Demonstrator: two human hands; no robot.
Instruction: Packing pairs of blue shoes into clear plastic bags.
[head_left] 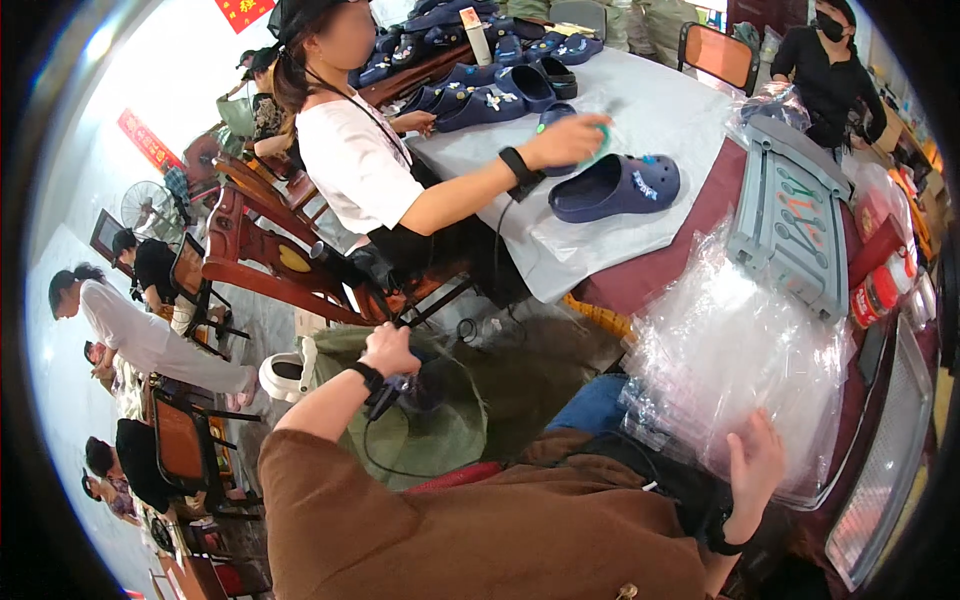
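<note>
My right hand [757, 465] has its fingers apart at the edge of a heap of transparent plastic bags [740, 350]. Over at the left, my left hand [392, 350] is closed, its fingers curled down; what it grips is hidden. Just below it a dark, shiny bundle [428, 385] lies against an open green sack [465, 405]. A white clog [288, 375] sits beside the sack. On the table, beyond my reach, a navy clog [620, 188] with charms stands near a co-worker's hand [570, 140], which holds something green.
A grey plastic crate [790, 215] stands at the right behind the bags, near a red-labelled jar [875, 292]. Several navy clogs [490, 105] crowd the far side of the white-covered table [690, 95]. A carved wooden chair [270, 245] is at the left; other people sit beyond.
</note>
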